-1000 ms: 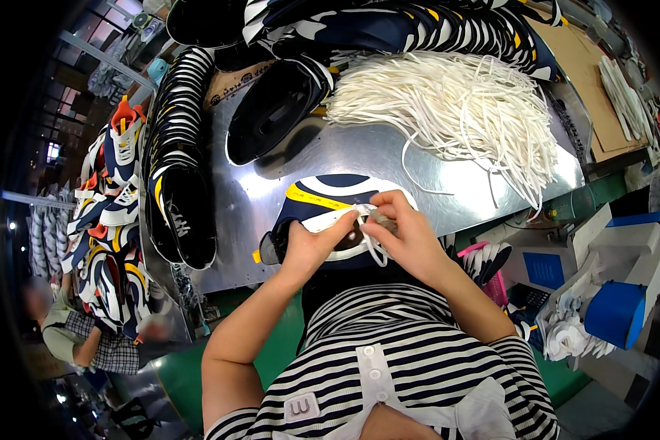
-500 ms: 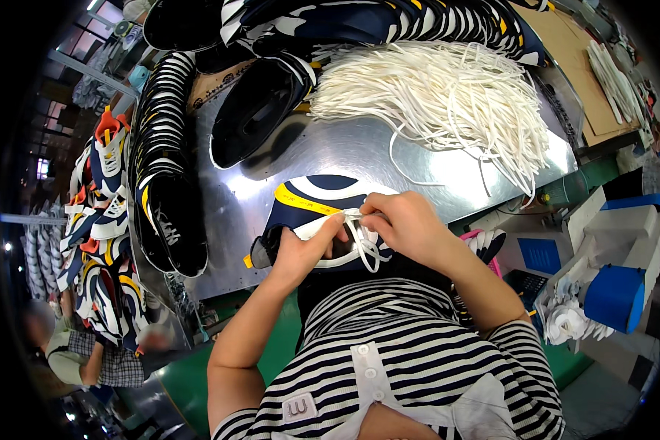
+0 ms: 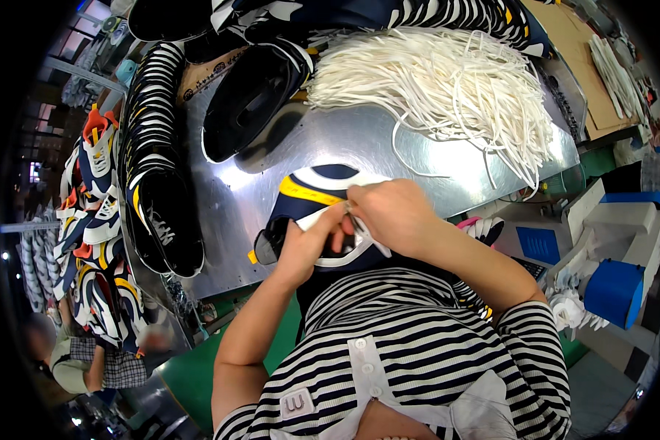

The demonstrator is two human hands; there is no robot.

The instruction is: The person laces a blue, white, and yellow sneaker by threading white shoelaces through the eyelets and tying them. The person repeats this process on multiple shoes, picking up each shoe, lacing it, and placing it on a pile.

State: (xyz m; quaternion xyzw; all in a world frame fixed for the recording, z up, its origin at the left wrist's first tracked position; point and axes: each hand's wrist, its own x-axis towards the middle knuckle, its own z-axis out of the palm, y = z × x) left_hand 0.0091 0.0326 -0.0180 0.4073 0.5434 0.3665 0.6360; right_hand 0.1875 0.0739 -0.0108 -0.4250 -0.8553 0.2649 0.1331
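In front of my body, at the table's near edge, lies a navy and white shoe upper (image 3: 335, 171) with a yellow stripe. My left hand (image 3: 308, 246) grips it by the eyelet edge, thumb outside and fingers tucked into the opening. My right hand (image 3: 392, 214) is closed in a pinch at the same edge, close to the left fingertips. A white shoelace (image 3: 376, 245) hangs from under that hand across the opening. The exact spot where the lace meets the eyelets is hidden behind my fingers.
A heap of white shoelaces (image 3: 433, 88) covers the far right of the metal table (image 3: 330, 139). Nested shoe uppers (image 3: 154, 110) line the left side, with a single dark upper (image 3: 249, 95) beside them. Finished-looking shoes (image 3: 99, 213) are stacked farther left. A person (image 3: 88, 359) is at lower left.
My right hand has turned and come in closer to the left hand, its knuckles now covering the eyelets. The loose lace loops that hung over the opening are pulled in.
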